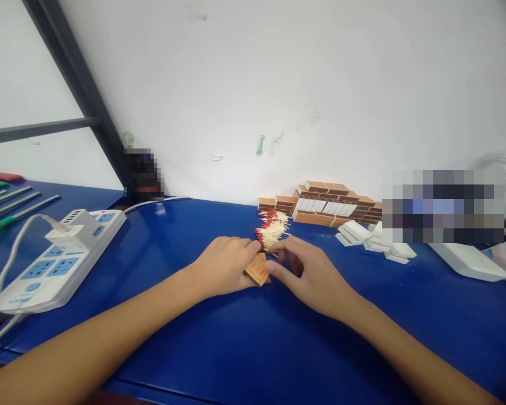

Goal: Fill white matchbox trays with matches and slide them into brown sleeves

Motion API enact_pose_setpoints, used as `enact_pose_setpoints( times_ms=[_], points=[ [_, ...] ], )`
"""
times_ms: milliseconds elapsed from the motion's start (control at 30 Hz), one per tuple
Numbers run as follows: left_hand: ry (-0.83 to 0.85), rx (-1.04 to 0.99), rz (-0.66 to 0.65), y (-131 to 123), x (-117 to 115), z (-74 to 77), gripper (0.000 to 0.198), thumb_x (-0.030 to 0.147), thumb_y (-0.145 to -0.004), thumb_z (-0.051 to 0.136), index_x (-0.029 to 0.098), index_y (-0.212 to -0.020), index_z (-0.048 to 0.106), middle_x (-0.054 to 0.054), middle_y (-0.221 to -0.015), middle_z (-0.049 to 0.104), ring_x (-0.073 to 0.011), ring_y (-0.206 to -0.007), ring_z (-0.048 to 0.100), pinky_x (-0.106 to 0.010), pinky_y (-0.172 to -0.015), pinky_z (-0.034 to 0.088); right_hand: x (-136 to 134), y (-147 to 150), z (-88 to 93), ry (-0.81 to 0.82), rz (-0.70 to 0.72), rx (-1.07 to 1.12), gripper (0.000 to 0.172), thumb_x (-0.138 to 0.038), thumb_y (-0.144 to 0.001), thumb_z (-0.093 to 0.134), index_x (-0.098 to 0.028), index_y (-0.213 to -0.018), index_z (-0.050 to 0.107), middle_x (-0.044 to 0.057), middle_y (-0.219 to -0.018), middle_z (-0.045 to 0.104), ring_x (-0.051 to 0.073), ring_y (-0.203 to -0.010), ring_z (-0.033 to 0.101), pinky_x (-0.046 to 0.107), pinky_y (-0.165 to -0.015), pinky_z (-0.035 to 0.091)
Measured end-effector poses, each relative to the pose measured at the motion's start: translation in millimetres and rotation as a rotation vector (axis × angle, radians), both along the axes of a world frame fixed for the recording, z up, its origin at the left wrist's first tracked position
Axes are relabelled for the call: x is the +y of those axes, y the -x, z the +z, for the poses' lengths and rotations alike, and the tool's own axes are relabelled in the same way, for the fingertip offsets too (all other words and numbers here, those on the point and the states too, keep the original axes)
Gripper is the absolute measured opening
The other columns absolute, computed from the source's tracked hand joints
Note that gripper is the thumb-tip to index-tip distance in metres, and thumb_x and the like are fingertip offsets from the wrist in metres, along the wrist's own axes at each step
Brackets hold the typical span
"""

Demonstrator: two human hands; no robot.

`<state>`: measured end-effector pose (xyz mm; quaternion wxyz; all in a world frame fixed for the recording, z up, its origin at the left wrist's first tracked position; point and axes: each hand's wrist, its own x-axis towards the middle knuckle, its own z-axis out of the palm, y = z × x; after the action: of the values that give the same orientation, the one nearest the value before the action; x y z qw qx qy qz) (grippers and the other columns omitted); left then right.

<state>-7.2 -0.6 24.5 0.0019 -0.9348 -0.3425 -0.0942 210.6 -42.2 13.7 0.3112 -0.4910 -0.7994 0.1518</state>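
Near the middle of the blue table, my left hand (225,265) has its fingers around the left side of a small tan matchbox piece (258,269) with red print. My right hand (307,270) is just to the right of it, thumb and fingers apart, the thumb tip close to the box's right edge. Whether that thumb touches the box is hard to tell. Just beyond both hands lies a pile of red-tipped matches (272,230); the right fingertips are by its near end.
Matchboxes (324,203) are stacked against the wall, with several white trays (377,239) to their right. A white power strip (59,264) with cables lies at left, near green-handled tools (14,208). A white object (468,261) is at far right.
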Motion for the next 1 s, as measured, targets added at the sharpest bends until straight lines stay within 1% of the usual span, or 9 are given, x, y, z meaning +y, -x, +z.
enact_pose_setpoints(
  times_ms=[67,133,233,333,467,567,667,800,1000],
  points=[
    [0.012,0.010,0.029,-2,-2,0.8,0.031,0.045,-0.092,0.070,0.019,-0.107,0.061,-0.007,-0.094,0.075,-0.0293,-0.085,0.073,-0.039,-0.069,0.052,-9,5,1.1,0.015,0.010,-0.024,0.034,-0.050,-0.092,0.073,-0.024,-0.112,0.066,0.002,-0.093,0.067,0.016,-0.069,0.057,0.031,-0.064,0.047],
    [0.007,0.017,0.039,-3,-3,0.4,0.027,0.037,-0.089,0.072,0.019,-0.104,0.060,-0.007,-0.092,0.074,-0.0295,-0.084,0.073,-0.040,-0.070,0.052,-15,10,-0.7,-0.018,0.001,-0.055,0.039,-0.047,-0.087,0.079,-0.024,-0.114,0.064,0.004,-0.098,0.069,0.017,-0.073,0.061,0.031,-0.065,0.049],
    [-0.020,0.001,0.030,-3,-2,-2.0,0.024,0.036,-0.088,0.072,0.019,-0.098,0.059,-0.007,-0.091,0.073,-0.0287,-0.084,0.071,-0.040,-0.070,0.052,-17,13,-4.6,-0.103,-0.004,-0.078,0.035,-0.035,-0.086,0.075,-0.022,-0.116,0.062,0.005,-0.099,0.070,0.019,-0.075,0.064,0.032,-0.064,0.049],
    [-0.002,-0.053,0.003,-1,-1,-3.8,0.025,0.041,-0.092,0.071,0.019,-0.095,0.059,-0.007,-0.096,0.073,-0.0266,-0.086,0.070,-0.037,-0.070,0.051,-13,5,-3.0,-0.181,0.035,-0.121,0.028,-0.028,-0.091,0.067,-0.020,-0.117,0.064,0.006,-0.099,0.071,0.020,-0.078,0.066,0.033,-0.066,0.050],
    [0.093,-0.149,-0.038,-1,0,-5.3,0.042,0.058,-0.090,0.075,0.019,-0.102,0.062,-0.006,-0.101,0.073,-0.0252,-0.088,0.070,-0.035,-0.073,0.051,-6,-17,7.0,-0.157,0.123,-0.164,0.023,-0.028,-0.094,0.065,-0.022,-0.116,0.066,0.005,-0.096,0.069,0.019,-0.078,0.063,0.033,-0.067,0.050],
    [0.164,-0.209,-0.085,-2,0,-7.8,0.061,0.066,-0.080,0.081,0.020,-0.115,0.062,-0.006,-0.104,0.072,-0.0264,-0.093,0.070,-0.035,-0.079,0.053,-1,-31,11.0,-0.094,0.091,-0.149,0.020,-0.032,-0.096,0.064,-0.023,-0.114,0.068,0.003,-0.089,0.067,0.017,-0.070,0.060,0.031,-0.063,0.048],
    [0.196,-0.236,-0.067,-4,-1,-10.7,0.075,0.066,-0.076,0.084,0.021,-0.130,0.058,-0.007,-0.103,0.070,-0.0274,-0.093,0.069,-0.036,-0.079,0.053,3,-36,9.0,-0.088,0.054,-0.132,0.026,-0.036,-0.098,0.064,-0.023,-0.119,0.068,0.003,-0.089,0.068,0.016,-0.069,0.061,0.031,-0.063,0.049],
    [0.309,-0.317,-0.042,-5,-3,-13.4,0.077,0.061,-0.080,0.084,0.024,-0.139,0.052,-0.008,-0.111,0.071,-0.0282,-0.099,0.069,-0.038,-0.084,0.055,3,-35,5.5,-0.141,-0.016,-0.130,0.036,-0.036,-0.094,0.068,-0.021,-0.127,0.063,0.003,-0.089,0.071,0.017,-0.069,0.064,0.030,-0.062,0.050],
    [0.506,-0.489,-0.086,-7,-6,-18.6,0.086,0.066,-0.074,0.085,0.029,-0.142,0.049,-0.005,-0.112,0.074,-0.0278,-0.099,0.072,-0.040,-0.088,0.055,2,-36,8.1,-0.190,-0.033,-0.162,0.032,-0.034,-0.096,0.066,-0.020,-0.124,0.062,0.004,-0.092,0.072,0.016,-0.068,0.064,0.028,-0.059,0.048]
  ],
)
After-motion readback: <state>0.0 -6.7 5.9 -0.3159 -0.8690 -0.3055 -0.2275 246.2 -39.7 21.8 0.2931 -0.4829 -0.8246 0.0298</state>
